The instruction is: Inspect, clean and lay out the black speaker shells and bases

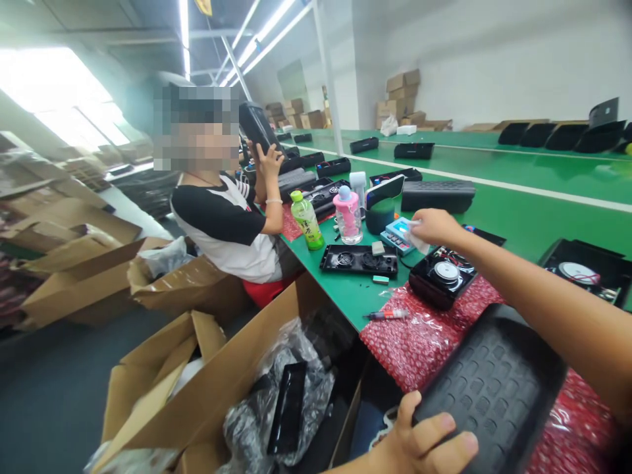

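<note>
The green workbench (340, 296) runs away on a slant, and on its near edge a sheet of red bubble wrap (395, 352) lies under the work. Over this wrap, at the lower right of the view, is the black speaker housing (494, 382), its face of raised rounded cells upward. Its long axis runs from lower left, by the person, to upper right, where its far end comes close under the right forearm in this view.

Just beyond that far end, toward the upper left, sits an opened speaker casing (434, 289), wires and a round driver (447, 271) showing, with part of it on the wrap.

The left hand (419, 444) is the nearer one: it touches the housing at its near left end, fingers spread and bent over the edge. Its thumb is not clear, so I cannot tell whether it grips or only steadies. The right hand (437, 227) is well apart from the housing, past the opened casing, its fingers pinched narrow on a white wipe (419, 240) just beside a blue tester (395, 234) with a lit screen.
</note>
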